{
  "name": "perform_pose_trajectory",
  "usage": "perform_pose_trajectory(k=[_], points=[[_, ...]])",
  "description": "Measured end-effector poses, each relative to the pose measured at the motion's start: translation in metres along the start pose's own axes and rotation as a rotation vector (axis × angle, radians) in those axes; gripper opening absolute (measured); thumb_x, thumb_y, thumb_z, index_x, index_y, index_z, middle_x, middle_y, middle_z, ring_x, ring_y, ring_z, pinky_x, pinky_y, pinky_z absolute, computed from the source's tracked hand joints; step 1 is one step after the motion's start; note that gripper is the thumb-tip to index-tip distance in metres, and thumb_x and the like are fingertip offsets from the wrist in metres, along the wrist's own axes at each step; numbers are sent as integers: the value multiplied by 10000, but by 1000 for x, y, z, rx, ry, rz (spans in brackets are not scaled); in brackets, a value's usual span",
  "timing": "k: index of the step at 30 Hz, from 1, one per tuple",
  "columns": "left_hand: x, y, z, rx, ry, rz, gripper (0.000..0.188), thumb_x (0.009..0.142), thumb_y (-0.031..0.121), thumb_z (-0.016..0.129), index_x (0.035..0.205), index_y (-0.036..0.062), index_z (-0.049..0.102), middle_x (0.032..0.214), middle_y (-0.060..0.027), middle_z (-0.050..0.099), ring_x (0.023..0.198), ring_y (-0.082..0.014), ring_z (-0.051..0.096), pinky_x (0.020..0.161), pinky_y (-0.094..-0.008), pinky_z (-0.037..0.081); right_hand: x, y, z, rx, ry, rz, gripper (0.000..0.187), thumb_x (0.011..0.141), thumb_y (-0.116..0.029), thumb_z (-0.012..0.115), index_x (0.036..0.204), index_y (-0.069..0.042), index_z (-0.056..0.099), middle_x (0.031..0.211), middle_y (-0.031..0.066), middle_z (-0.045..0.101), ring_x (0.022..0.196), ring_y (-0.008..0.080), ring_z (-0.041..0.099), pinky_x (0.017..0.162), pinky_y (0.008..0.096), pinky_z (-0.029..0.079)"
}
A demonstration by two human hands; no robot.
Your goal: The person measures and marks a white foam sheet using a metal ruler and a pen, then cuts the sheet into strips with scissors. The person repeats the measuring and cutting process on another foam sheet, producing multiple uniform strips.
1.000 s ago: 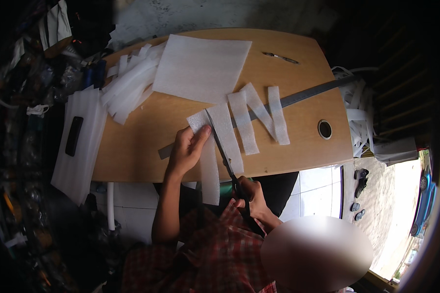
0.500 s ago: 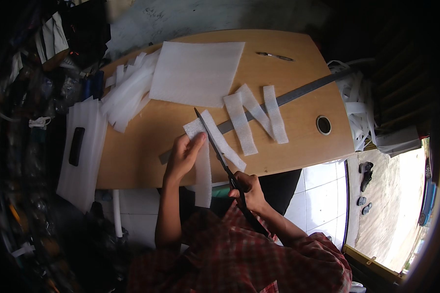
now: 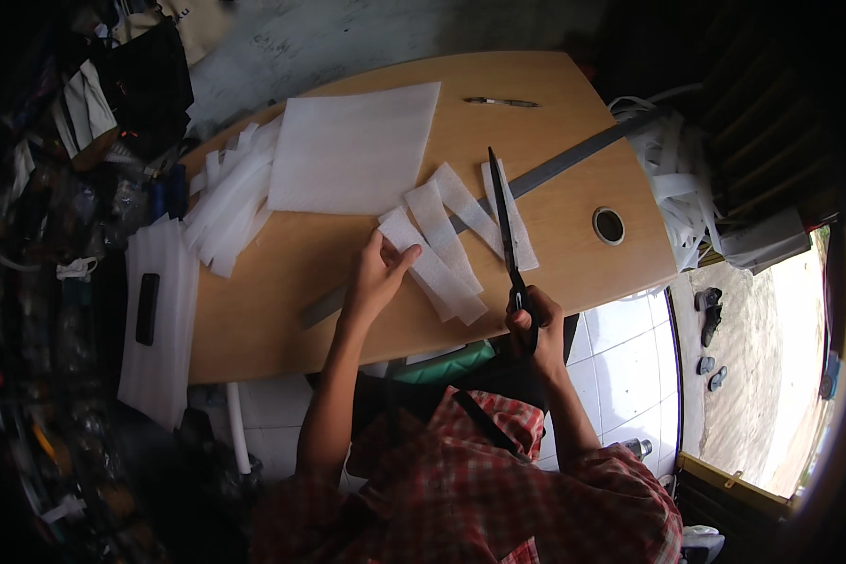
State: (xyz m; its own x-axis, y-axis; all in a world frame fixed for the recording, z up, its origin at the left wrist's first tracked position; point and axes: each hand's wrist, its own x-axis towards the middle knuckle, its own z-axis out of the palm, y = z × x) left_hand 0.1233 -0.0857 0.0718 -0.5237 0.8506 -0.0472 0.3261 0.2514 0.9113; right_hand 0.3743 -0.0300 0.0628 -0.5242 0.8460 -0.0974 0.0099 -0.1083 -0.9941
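A white foam strip [image 3: 444, 282] is pinched at its upper end between the thumb and fingers of my left hand [image 3: 371, 280]. It lies slanted over the table, its lower end overlapping other foam. Upright in my right hand [image 3: 540, 324] are black-handled scissors [image 3: 505, 212], their blades together and pointing away from me. The blades pass in front of a loose foam strip [image 3: 524, 240] on the right. More cut strips [image 3: 467, 209] lie in a zigzag between my hands, across a long grey metal ruler [image 3: 571, 164].
A large white foam sheet [image 3: 355, 148] lies farther back, with a pile of strips [image 3: 238, 193] to its left. A black phone [image 3: 148, 310] rests on stacked foam [image 3: 164, 371] at the left edge. A pen [image 3: 503, 101] and a round table hole [image 3: 609, 226] are farther right.
My left hand has moved right with the foam and laid it by the other strips. The scissors have come away from the foam, moved right and closed.
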Motion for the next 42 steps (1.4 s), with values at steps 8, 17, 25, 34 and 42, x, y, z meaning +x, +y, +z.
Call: perform_pose_trajectory(k=[8,17,25,34,42], points=[[7,18,-12,826,-336,549,931,638,59,749,1442,180,296,1494,-112,196,1303,-370,300,998,-571,333,33,3,-65,-94,182,-58,619,794,-654,597,798,-40,517,552,-32,438,412,44,401,379,199,272],[54,46,34,1215,-622,946,1191,497,153,843,1486,270,190,1559,-90,79,1416,-373,118,1046,-692,219,45,24,-82,-127,210,-130,570,818,-591,626,791,-24,570,645,-17,496,585,62,446,525,226,329],[84,76,80,1283,-949,883,1239,470,109,859,1490,237,168,1490,-84,227,1309,-341,330,985,-570,404,45,26,-87,-109,203,-136,554,822,-573,633,783,-23,574,666,-10,504,638,63,459,564,230,352],[108,72,94,1122,-857,995,817,520,63,801,1265,108,469,1272,-77,433,1150,-285,449,953,-485,402,43,23,-87,-57,153,-100,578,820,-597,618,785,-22,575,662,-12,504,602,69,462,525,235,357],[103,62,92,984,-715,1138,356,656,-21,685,981,75,578,941,-50,580,956,-220,561,900,-378,398,44,25,-87,-30,163,-84,599,828,-621,588,808,-22,567,648,-17,481,593,62,436,515,230,328]])
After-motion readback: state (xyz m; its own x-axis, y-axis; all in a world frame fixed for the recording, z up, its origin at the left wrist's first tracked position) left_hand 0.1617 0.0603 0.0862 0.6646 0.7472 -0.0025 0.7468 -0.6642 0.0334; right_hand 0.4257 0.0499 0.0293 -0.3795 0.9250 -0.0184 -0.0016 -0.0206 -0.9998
